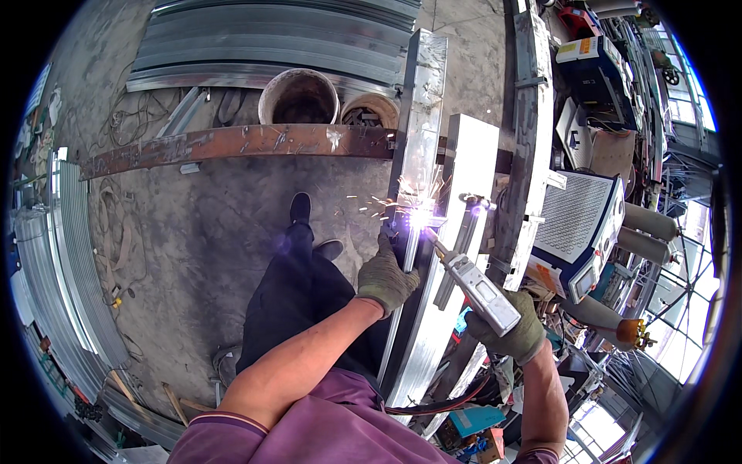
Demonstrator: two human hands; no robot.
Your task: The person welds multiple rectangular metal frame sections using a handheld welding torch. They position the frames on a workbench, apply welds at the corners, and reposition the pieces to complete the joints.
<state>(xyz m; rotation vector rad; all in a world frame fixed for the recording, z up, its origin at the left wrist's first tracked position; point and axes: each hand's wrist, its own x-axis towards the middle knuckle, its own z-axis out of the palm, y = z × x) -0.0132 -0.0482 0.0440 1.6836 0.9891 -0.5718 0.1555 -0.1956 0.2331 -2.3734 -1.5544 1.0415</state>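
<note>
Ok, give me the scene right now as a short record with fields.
Right hand: gloved, gripping the welding torch
Left hand: gloved, by the long metal tube; exact contact unclear
Arc: bright, at the torch tip, throwing sparks
Underneath: rusty beam, crossing below the tube
Beyond beam: large pale bucket, stacked metal sheets
Right side: white-and-blue cabinet

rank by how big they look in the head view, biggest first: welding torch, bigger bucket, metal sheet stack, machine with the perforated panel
1. metal sheet stack
2. machine with the perforated panel
3. welding torch and bigger bucket: too alike to rank
</note>
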